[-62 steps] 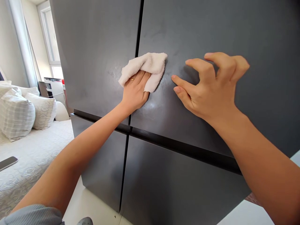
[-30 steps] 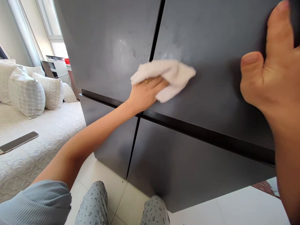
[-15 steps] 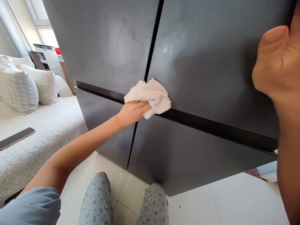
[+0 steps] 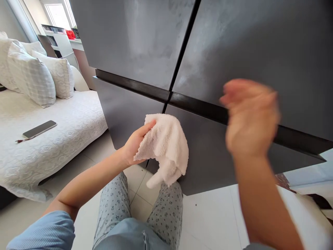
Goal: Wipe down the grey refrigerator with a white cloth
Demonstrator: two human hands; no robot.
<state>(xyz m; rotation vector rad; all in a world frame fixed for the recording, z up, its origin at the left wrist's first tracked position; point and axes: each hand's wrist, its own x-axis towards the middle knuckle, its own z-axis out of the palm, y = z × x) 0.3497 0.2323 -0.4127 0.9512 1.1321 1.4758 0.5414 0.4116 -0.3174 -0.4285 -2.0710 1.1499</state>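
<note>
My left hand (image 4: 136, 142) grips a crumpled white terry towel (image 4: 166, 147), which hangs from it off the surface, in front of the lower doors of a dark charcoal four-door refrigerator (image 4: 260, 45). Pale smears mark the refrigerator's upper doors. My right hand (image 4: 249, 116) is blurred by motion and hangs in the air before the right upper door, holding nothing. Neither hand touches the refrigerator.
A black horizontal handle recess (image 4: 197, 104) runs between the upper and lower doors. At left, a white quilted sofa (image 4: 52, 149) bears pillows (image 4: 33, 73) and a smartphone (image 4: 39, 129). My patterned trouser legs (image 4: 166, 215) lie below, above white floor tiles (image 4: 208, 215).
My left hand has drawn the towel off the door, down and toward me. My right hand has left the door and moved left. The view has tilted, showing more floor and legs.
</note>
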